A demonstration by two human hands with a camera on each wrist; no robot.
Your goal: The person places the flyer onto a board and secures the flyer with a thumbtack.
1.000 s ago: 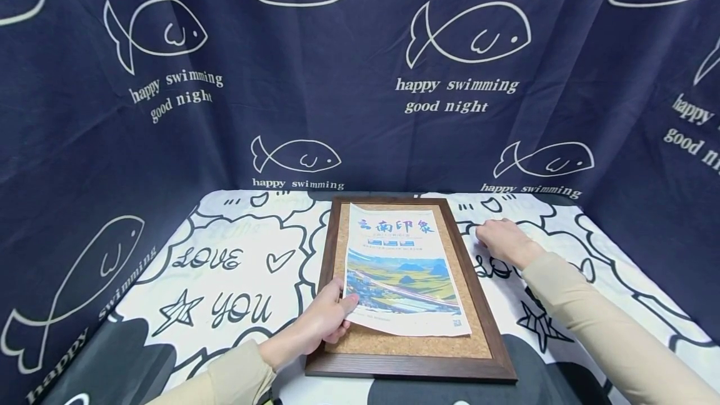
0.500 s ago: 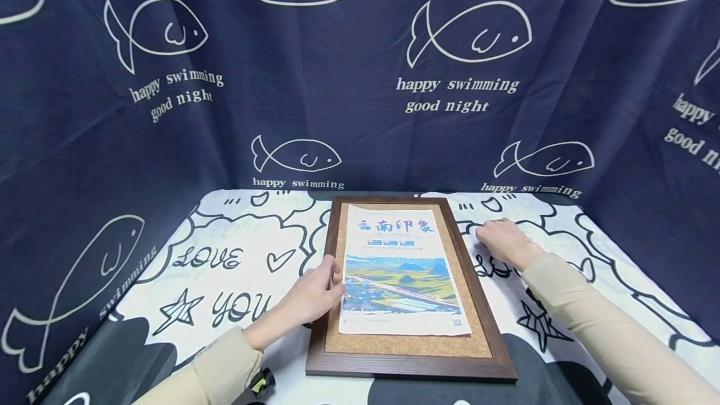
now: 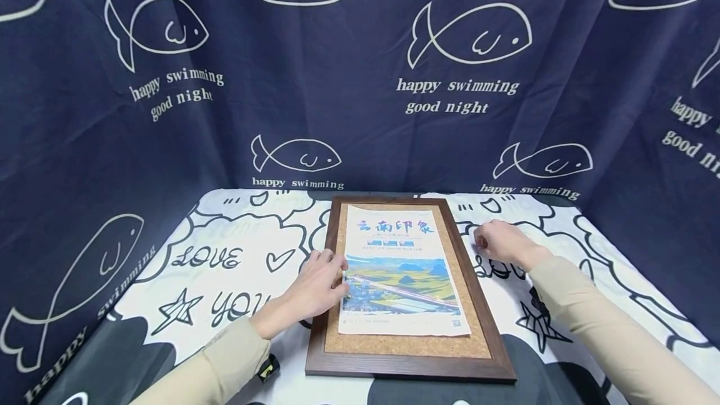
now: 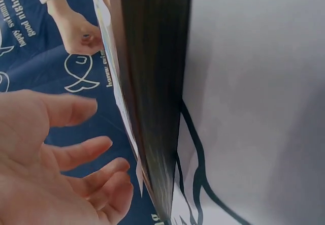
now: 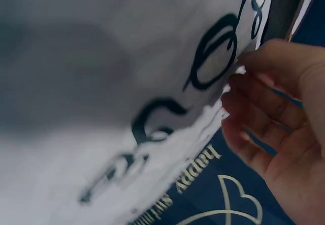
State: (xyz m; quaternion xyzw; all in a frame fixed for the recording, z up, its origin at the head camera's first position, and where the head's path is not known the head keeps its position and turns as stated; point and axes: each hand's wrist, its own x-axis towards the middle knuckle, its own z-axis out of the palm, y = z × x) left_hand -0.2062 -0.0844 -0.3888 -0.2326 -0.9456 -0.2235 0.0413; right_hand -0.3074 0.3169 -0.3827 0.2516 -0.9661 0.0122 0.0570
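A dark wooden frame with a cork backing lies flat on the tablecloth. A colourful printed poster lies flat on the cork. My left hand rests over the frame's left rail, its relaxed fingers reaching the poster's left edge. In the left wrist view those fingers are spread and hold nothing beside the dark frame rail. My right hand rests on the cloth just right of the frame. Its fingers are loosely curled with nothing in them.
The table carries a white cloth with black cartoon lettering. Dark blue fish-print curtains close in the back and both sides. Bare cloth lies to the left and right of the frame.
My left hand let go of the poster's lower left corner, which now lies flat, and slid up along the frame's left side. The right hand barely moved.
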